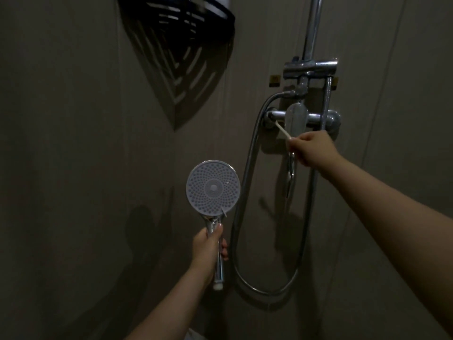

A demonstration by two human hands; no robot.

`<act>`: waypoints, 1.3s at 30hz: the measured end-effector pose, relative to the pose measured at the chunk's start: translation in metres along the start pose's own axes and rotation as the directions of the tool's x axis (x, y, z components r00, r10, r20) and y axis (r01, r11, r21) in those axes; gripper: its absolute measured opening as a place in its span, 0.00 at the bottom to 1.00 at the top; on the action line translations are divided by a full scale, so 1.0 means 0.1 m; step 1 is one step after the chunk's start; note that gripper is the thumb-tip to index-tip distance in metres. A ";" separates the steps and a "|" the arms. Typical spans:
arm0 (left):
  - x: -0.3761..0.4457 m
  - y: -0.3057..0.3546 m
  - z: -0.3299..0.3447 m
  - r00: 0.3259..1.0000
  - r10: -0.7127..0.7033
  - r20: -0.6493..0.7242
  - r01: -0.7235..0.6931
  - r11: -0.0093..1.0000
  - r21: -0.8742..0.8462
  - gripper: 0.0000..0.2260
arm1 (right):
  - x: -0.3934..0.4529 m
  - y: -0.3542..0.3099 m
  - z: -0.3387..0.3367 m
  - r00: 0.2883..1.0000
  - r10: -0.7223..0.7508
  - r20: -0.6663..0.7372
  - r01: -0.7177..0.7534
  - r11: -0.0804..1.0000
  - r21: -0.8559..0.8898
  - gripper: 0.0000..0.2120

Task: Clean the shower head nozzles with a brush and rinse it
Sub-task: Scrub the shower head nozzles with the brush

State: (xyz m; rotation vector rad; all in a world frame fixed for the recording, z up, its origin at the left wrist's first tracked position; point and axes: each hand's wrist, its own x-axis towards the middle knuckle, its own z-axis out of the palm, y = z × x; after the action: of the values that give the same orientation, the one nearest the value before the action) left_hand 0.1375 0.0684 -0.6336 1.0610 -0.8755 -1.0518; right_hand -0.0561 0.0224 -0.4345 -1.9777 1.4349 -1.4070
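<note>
- Head view: the left hand [207, 246] has its fingers wrapped round the chrome handle of the shower head [212, 188], which stands upright with its nozzle face turned toward the camera, probably so the holes can be seen and reached
- the right hand [310, 147] is up by the mixer tap [297, 119], its fingers pinching a thin white brush stick [283, 130] whose tip points at the tap body; it looks parked away from the nozzles, perhaps so the hand can work the lever for rinsing
- the hose [241, 192] loops down beside the shower head
- dim grey-brown walls [73, 143] meet in a corner; a dark slotted corner shelf [186, 11] hangs above; the chrome riser rail [312, 25] runs upward
</note>
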 end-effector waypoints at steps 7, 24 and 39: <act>0.05 0.04 -0.06 1.000 -0.014 -0.024 0.014 1.000 -0.002 0.10 | 0.12 0.06 0.09 0.994 0.075 -0.082 -0.082 0.993 -0.089 0.13; -0.03 1.87 -0.07 0.985 -0.145 -0.093 0.141 0.989 -0.047 0.09 | 0.38 -1.09 0.34 0.877 -0.146 0.459 0.351 0.846 -0.402 0.09; -0.80 4.50 -0.05 0.965 -0.216 -0.152 0.215 0.976 -0.021 0.09 | 0.84 -3.40 -0.61 0.806 -0.019 0.592 0.328 0.846 -0.420 0.17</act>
State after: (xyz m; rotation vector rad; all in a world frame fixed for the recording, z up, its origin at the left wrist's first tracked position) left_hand 0.2279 0.2081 -0.2082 1.2371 -0.6437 -1.1345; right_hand 0.0760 0.1178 -0.1188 -2.6150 1.4279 -0.3891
